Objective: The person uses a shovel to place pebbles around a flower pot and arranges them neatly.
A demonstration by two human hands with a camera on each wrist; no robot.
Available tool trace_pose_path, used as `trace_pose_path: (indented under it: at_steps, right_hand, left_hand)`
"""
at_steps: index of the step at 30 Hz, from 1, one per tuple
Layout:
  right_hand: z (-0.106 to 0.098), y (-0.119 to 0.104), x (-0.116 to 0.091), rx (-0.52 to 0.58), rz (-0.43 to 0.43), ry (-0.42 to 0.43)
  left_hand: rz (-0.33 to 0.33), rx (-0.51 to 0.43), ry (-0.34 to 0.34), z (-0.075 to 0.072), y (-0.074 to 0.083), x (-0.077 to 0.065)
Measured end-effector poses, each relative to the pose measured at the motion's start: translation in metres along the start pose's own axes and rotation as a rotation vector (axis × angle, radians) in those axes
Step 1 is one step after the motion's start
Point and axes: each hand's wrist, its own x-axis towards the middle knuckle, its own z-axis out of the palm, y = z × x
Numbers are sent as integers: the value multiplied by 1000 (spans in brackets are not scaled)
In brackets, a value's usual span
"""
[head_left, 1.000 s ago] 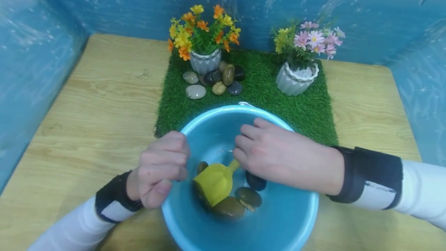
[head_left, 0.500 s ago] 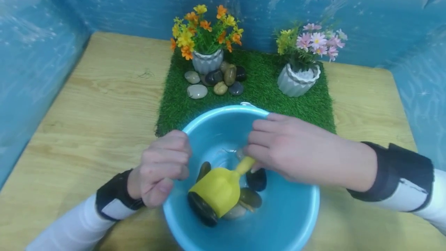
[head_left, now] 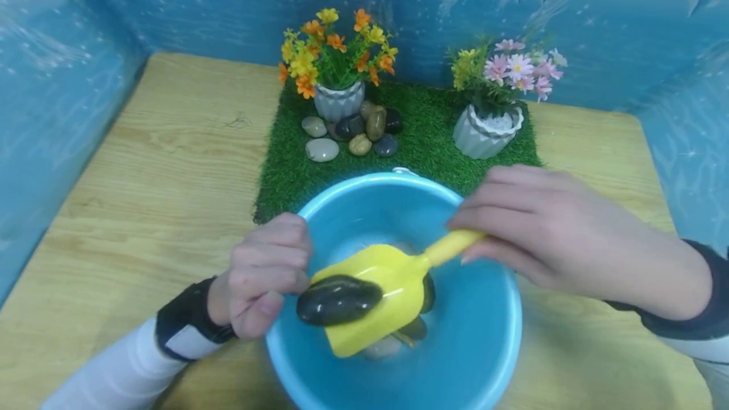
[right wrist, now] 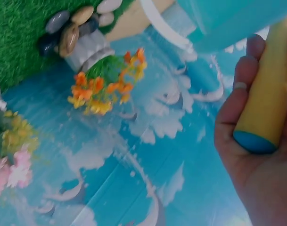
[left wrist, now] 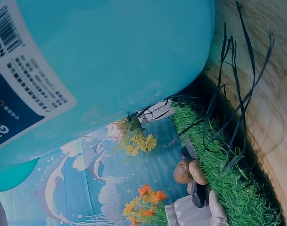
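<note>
My right hand holds a yellow toy shovel by its handle, above the blue bucket. On the shovel's blade lies a dark, shiny stone, its left end jutting past the blade's edge. My left hand grips the bucket's left rim with curled fingers. Below the shovel, several stones show in the bucket, partly covered by the blade. In the right wrist view the fingers wrap the shovel handle, whose end is blue.
Behind the bucket lies a green turf mat. On it stand a pot of orange and yellow flowers, a pot of pink flowers, and a pile of stones. Blue sea-pattern walls enclose the wooden table.
The shovel has risen and moved right with my right hand, its blade turned up under the dark stone, which has come up from the bucket's bottom. My left hand stays on the rim.
</note>
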Motion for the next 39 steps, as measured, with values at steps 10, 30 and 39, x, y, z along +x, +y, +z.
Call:
trace_pose_path:
  at_steps: [10,30,39]
  right_hand:
    - [-107,-82,85,-170,254,23]
    - [-54,-16,51,-347,767,116]
    - [-17,4,49,-247,882,111]
  left_hand:
    - [16,1,2,0,-1,1]
    - [10,9,-3,0,1,0]
    - [-10,8,-10,0,0,-2]
